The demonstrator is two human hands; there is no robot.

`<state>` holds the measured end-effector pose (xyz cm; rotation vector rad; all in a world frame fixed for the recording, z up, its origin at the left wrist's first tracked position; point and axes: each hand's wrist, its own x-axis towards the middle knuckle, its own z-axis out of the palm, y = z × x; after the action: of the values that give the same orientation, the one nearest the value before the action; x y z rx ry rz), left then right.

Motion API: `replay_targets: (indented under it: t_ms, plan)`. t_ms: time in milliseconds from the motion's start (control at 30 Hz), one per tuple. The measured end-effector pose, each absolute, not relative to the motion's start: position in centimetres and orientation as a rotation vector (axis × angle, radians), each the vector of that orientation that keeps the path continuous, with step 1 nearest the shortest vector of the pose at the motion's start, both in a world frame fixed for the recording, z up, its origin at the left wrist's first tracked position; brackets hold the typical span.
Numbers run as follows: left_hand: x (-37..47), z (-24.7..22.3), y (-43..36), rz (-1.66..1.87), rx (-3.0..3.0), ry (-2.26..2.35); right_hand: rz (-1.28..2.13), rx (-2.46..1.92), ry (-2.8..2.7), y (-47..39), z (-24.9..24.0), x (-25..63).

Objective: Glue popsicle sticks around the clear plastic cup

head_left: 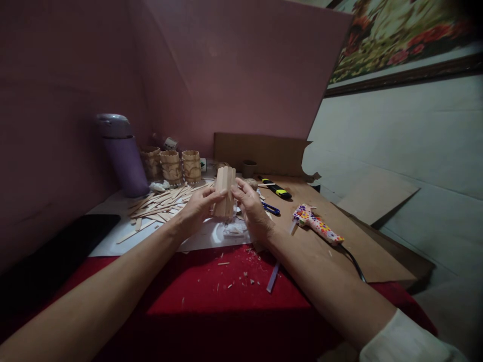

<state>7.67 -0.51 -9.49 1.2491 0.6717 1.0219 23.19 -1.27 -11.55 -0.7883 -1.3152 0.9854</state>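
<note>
Fingers point(220, 196) of both hands hold upright joined sticks point(225, 188) between them.

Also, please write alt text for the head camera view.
Two bare hands, left and right, hold upright joined wooden sticks above a cluttered table; loose sticks lie left, a floral glue gun right.

Pale craft-stick assembly point(225, 193), round-tipped wooden sticks side by side, faceted, nearly upright at twelve o'clock.

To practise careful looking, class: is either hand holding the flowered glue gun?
No, the glue gun lies on the brown board; left hand and right hand hold wooden sticks.
</note>
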Motion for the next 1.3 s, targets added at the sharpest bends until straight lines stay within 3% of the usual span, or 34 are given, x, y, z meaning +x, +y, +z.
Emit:
replay_targets:
  t_ms: [500, 1300]
  plan:
    - [7.87, -9.22, -0.84, 0.981, 1.064, 0.565, 1.173, -0.765, -1.167, -1.11, -11.74, 22.84]
    - [8.01, -9.58, -0.90, 0.996, 1.008, 0.590, 1.140, -0.839, -1.186, -0.88, -11.67, 22.89]
